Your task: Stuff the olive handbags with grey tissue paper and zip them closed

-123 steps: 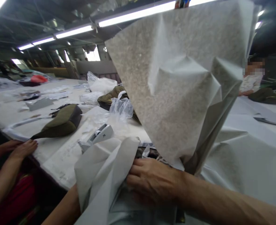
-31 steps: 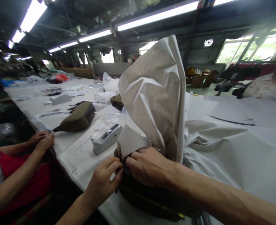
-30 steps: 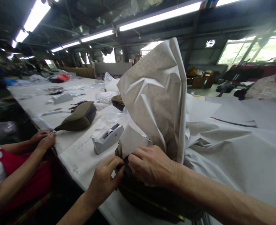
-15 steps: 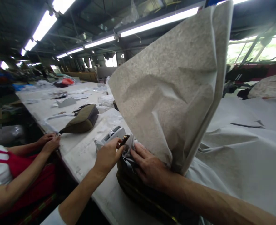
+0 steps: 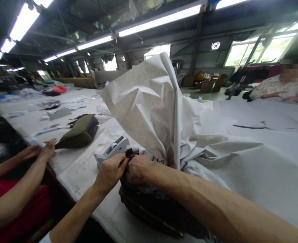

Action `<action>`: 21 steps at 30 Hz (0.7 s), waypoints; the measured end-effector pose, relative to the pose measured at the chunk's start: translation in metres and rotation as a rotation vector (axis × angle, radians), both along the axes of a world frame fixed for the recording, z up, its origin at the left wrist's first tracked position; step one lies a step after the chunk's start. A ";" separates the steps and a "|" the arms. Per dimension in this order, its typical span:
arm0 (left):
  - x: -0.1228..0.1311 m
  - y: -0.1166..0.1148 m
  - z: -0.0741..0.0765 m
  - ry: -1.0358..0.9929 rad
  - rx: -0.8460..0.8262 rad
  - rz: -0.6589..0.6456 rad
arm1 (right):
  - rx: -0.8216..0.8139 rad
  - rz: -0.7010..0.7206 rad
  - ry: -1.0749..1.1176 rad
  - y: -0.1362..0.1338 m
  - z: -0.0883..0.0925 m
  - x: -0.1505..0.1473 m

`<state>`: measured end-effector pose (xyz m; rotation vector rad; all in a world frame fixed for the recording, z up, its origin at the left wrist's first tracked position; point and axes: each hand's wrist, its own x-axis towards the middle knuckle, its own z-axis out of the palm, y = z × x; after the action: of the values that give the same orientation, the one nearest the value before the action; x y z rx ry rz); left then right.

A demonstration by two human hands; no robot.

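Observation:
A dark bag (image 5: 149, 211) with a brassy zip line lies at the front of the table, below my hands. My left hand (image 5: 112, 168) is closed in a pinch on a small dark strap (image 5: 130, 153) at the bag's top end. Right against it, my right hand (image 5: 140, 168) is curled into a fist at the same end; what its fingers hold is hidden. Behind my hands a big crumpled sheet of pale wrapping paper (image 5: 149, 104) stands up and spreads to the right. A grey tape dispenser (image 5: 115, 150) sits just beyond my left hand.
A co-worker's hands (image 5: 45, 150) are at the left table edge, near an olive bag (image 5: 79, 131). Loose plastic and a red item (image 5: 59, 88) lie farther along the white table (image 5: 80, 170). Another person (image 5: 277, 87) is across the table at right.
My right hand has gone from flat, extended fingers to a closed fist beside my left hand. The upright paper has sunk lower and folded. The view has turned to the right.

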<state>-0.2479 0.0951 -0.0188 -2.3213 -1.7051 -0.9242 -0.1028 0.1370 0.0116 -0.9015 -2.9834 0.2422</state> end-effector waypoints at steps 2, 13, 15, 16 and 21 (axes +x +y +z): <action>-0.001 -0.004 0.002 -0.014 -0.001 0.120 | 0.016 0.042 0.042 -0.003 0.008 0.004; 0.022 -0.010 -0.005 -0.311 -0.179 0.126 | 0.042 -0.005 0.183 -0.005 -0.013 0.073; 0.026 -0.011 -0.010 -0.347 -0.159 0.125 | 0.113 0.170 0.148 -0.007 -0.018 0.072; 0.028 -0.012 -0.011 -0.355 -0.153 0.121 | 0.164 0.244 0.129 -0.008 -0.019 0.071; 0.037 -0.021 -0.016 -0.368 -0.142 0.051 | 0.249 0.332 0.046 -0.001 -0.023 0.052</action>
<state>-0.2105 0.0738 -0.0350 -2.2875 -2.0150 -1.3295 -0.0509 0.1362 -0.0113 -0.3713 -3.0124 -0.1035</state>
